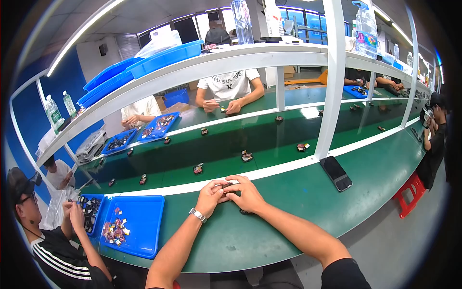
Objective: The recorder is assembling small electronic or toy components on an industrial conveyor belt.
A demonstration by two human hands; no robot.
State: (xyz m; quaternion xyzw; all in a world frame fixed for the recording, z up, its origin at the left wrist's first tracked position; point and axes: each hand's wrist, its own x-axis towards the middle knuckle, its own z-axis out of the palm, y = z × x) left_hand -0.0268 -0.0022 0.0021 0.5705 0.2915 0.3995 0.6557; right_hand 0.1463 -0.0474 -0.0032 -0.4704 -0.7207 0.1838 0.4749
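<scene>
1. Left hand (210,196) and right hand (246,193), we're pinching one small dark part (227,185), left of the phone (336,174)!
2. Looks like close two-handed handling; our next move calls for steady grip.

Small dark part (227,185), partly hidden between hands (246,194)

Shelf (298,59) above, bench (298,193) below
Bottles (366,41) and blue trays (168,59) sit up top — a black phone (336,173) lies on the bench, a red stool (416,183) beside it at right.
</scene>
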